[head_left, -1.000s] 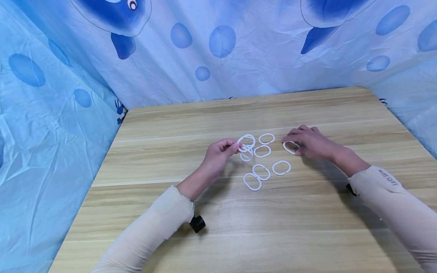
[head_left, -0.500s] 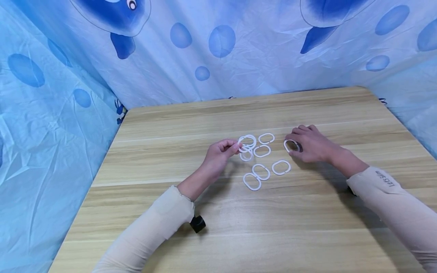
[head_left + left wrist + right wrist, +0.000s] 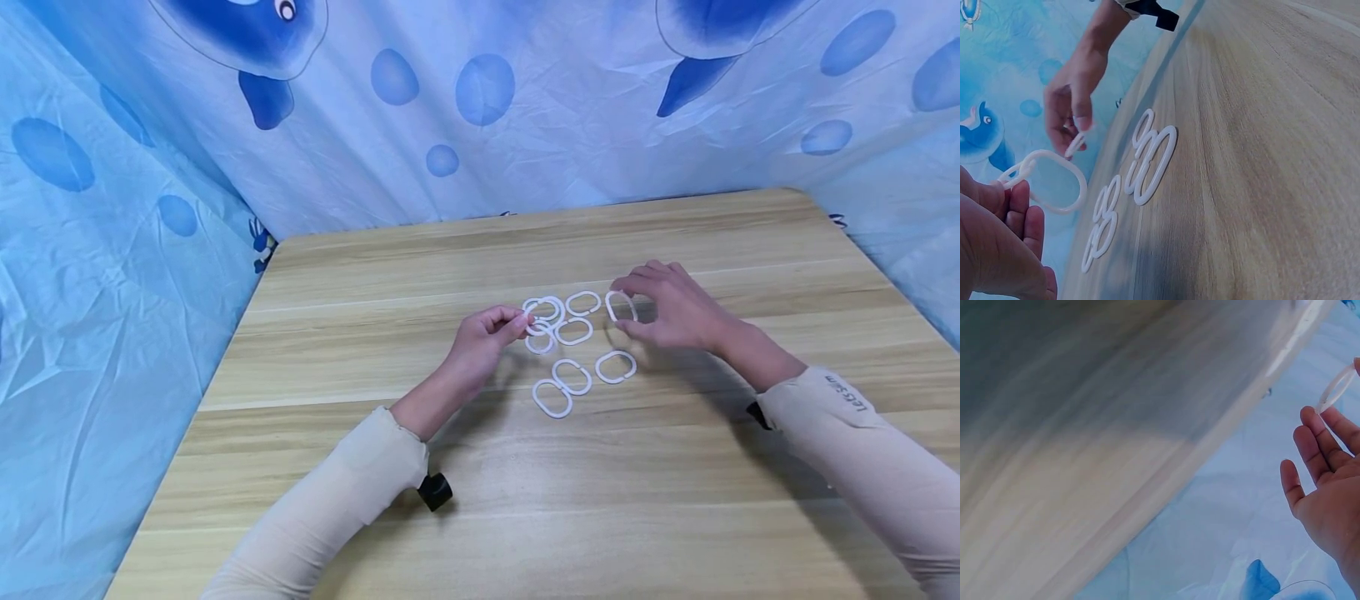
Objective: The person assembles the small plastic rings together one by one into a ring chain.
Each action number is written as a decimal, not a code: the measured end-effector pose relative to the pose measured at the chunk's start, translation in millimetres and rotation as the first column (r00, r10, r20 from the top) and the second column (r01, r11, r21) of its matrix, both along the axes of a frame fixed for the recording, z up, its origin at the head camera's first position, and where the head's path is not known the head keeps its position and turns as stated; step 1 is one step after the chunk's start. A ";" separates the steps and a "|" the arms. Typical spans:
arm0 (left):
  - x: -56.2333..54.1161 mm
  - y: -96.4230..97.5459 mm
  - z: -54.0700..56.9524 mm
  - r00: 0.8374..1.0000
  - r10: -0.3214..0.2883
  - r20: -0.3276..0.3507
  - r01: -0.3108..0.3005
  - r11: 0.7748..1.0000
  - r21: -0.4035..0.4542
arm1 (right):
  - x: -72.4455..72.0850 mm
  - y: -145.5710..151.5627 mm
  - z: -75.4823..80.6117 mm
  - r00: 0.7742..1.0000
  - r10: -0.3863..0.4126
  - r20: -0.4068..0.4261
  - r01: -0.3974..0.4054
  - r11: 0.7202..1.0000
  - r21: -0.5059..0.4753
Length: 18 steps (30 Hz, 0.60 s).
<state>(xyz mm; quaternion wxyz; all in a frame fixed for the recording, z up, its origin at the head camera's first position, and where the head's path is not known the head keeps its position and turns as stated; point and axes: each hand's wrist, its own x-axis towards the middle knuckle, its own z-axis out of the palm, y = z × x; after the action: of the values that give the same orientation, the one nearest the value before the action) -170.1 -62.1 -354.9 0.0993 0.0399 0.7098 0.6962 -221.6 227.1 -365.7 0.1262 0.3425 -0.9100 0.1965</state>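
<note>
My left hand pinches a white oval plastic ring between thumb and fingers. In the left wrist view it hooks through at least one other white ring by the fingertips. Over to the right, my right hand is raised over the table, holding another white oval ring by opposite sides between thumb and fingers. The right wrist view catches this ring edge-on at the fingertips. Between the hands, several similar rings lie flat; small gaps show in some outlines. Those nearest my left hand overlap the held ones in the head view.
The wood-grain table spreads under both arms. A blue sea-creature curtain hangs behind and on both sides of it. Under the left sleeve sits a small black block, and a dark piece shows beneath the right sleeve.
My right hand has lifted its ring off the tabletop and shifted slightly left and away from me, the ring now tilted upright. The left hand stays nearly still with its rings.
</note>
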 end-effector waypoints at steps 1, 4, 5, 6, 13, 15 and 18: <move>0.1 0.2 0.0 1.000 -0.002 -0.002 0.002 1.000 0.001 | 0.6 -1.7 1.8 1.000 0.006 -0.006 -0.006 1.000 -0.018; 0.5 0.4 0.2 1.000 -0.007 -0.006 0.007 1.000 0.006 | 1.5 -6.3 5.6 0.999 0.022 -0.024 -0.023 0.998 -0.053; 0.5 0.4 0.1 1.000 -0.008 -0.006 0.008 1.000 0.006 | 1.6 -7.7 6.6 0.999 0.026 -0.026 -0.028 0.998 -0.061; 0.6 0.4 0.2 1.000 -0.008 -0.006 0.009 1.000 0.004 | 1.7 -9.2 7.7 0.999 0.032 -0.026 -0.033 0.997 -0.071; 1.3 0.6 1.0 1.000 -0.011 -0.001 0.011 1.000 -0.003 | 0.0 -20.7 13.0 0.996 0.085 -0.008 -0.085 0.979 -0.184; 1.5 1.1 1.3 1.000 -0.011 -0.001 0.011 1.000 -0.004 | -0.1 -24.7 15.2 0.994 0.107 0.018 -0.099 0.967 -0.236; 1.6 1.7 1.0 1.000 -0.013 -0.003 0.013 1.000 -0.003 | 1.2 -30.6 19.2 0.989 0.123 0.084 -0.091 0.945 -0.315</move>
<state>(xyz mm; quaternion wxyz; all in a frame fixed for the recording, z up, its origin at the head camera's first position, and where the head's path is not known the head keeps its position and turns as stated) -168.6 -60.4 -353.9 0.1030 0.0454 0.7107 0.6944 -220.4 196.5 -346.6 0.1206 0.3567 -0.8532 0.3610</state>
